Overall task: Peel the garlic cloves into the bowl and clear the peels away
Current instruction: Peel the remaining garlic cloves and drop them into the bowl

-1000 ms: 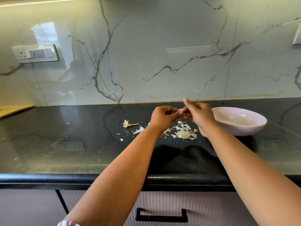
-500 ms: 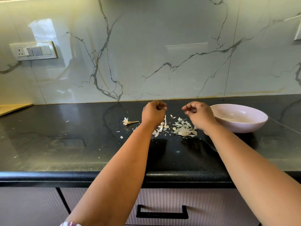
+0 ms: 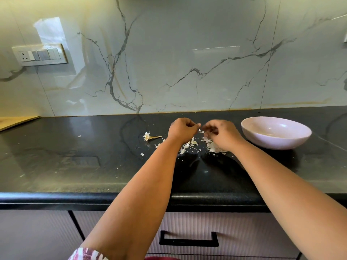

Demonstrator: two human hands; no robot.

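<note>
Bright, even light from above; a warm strip glows along the top left edge of the marble backsplash [image 3: 187, 62]. Glossy wall throws glare — a pale window-like reflection upper left, a thin white streak mid-right. Black countertop [image 3: 75, 166] is shiny too, mirroring the switch plate [image 3: 39, 54] and wall veins. Soft dark shadow on the counter under the forearms. Wide-angle bend — counter front edge and wall lines curve toward the corners. Focus mostly sharp; fingertips slightly smeared.

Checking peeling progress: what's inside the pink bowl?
The pink bowl shows pale inner wall and a thin yellowish streak near the bottom. No cloves can be made out; the near rim hides the lowest part.
</note>
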